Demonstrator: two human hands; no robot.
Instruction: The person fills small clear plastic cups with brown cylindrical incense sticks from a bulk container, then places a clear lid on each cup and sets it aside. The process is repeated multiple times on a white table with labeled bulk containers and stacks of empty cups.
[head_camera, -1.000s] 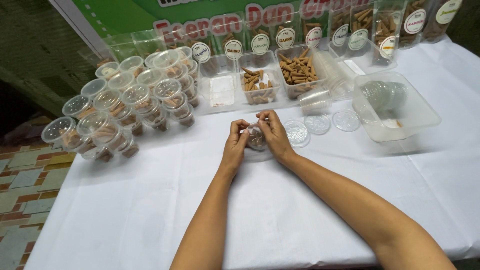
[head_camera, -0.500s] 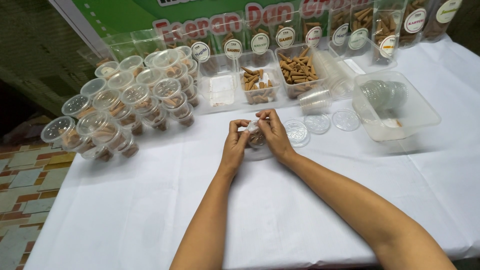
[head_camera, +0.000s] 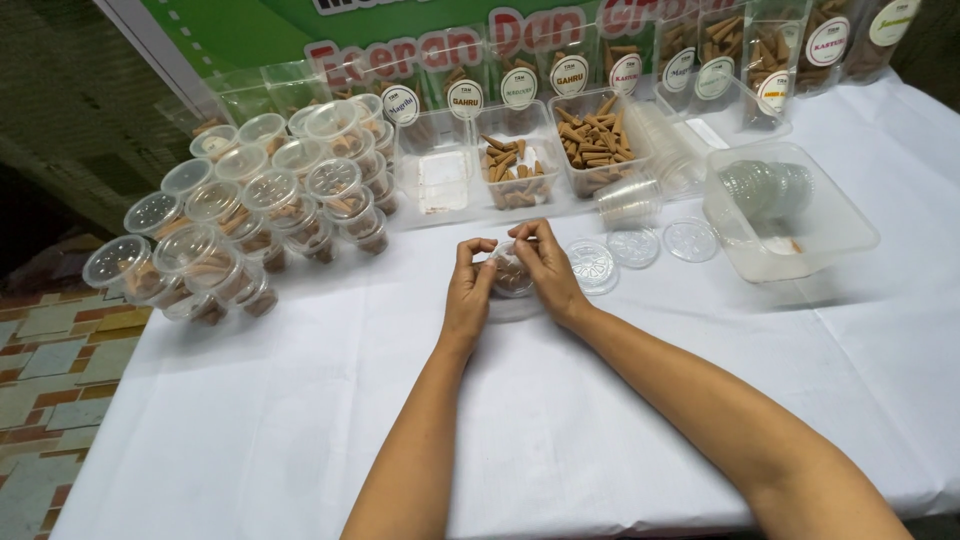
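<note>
Both hands met over the middle of the white tablecloth (head_camera: 300, 400), fingers curled in around one small clear cup (head_camera: 513, 274) with brown cone-shaped pieces inside. The left hand (head_camera: 468, 290) pinched the cup's left rim between thumb and forefinger; the right hand (head_camera: 548, 272) gripped the right rim the same way, thumb and fingertips pressed on the top edge. Whether a lid already sat on the cup could not be told, as the fingers covered most of the rim. The cup sat low, at or just above the cloth, near the table's centre. Just right of the right hand lay three loose clear lids (head_camera: 633, 248) in a row, flat on the cloth, the nearest close beside the knuckles. Beyond them a short stack of empty clear cups (head_camera: 628, 203) lay on its side. Behind the hands stood three clear square tubs: the left tub (head_camera: 440, 180) nearly bare, the middle tub (head_camera: 515, 165) and the right tub (head_camera: 595, 140) loaded with brown cones. To the far right sat a larger clear tray (head_camera: 830, 230) holding a stack of lids. To the left, well apart from the hands, a crowd of lidded filled cups (head_camera: 250, 220) stood piled in layers to the table's edge. Labelled clear pouches (head_camera: 715, 60) of brown cones leaned along the back against a green banner (head_camera: 250, 30).
</note>
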